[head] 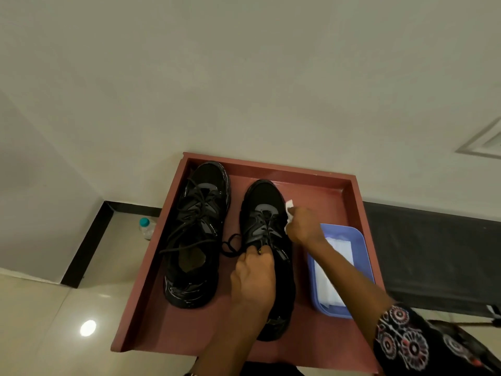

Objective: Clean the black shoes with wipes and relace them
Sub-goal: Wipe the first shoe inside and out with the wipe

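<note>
Two black shoes stand side by side on a reddish-brown tray point(320, 185), toes pointing away from me. The left shoe point(198, 234) has loose laces spilling over its opening. My left hand point(253, 275) grips the right shoe point(264, 204) at its tongue and collar, where a lace loop sticks out to the left. My right hand point(302, 223) presses a crumpled white wipe point(289, 206) against the right side of that shoe near the toe. The rear half of the right shoe is hidden by my left hand and forearm.
A blue plastic tub point(360, 240) holding white wipes sits on the tray's right side, under my right forearm. A water bottle with a teal cap point(146, 226) stands on the tiled floor left of the tray. A pale wall rises just behind the tray.
</note>
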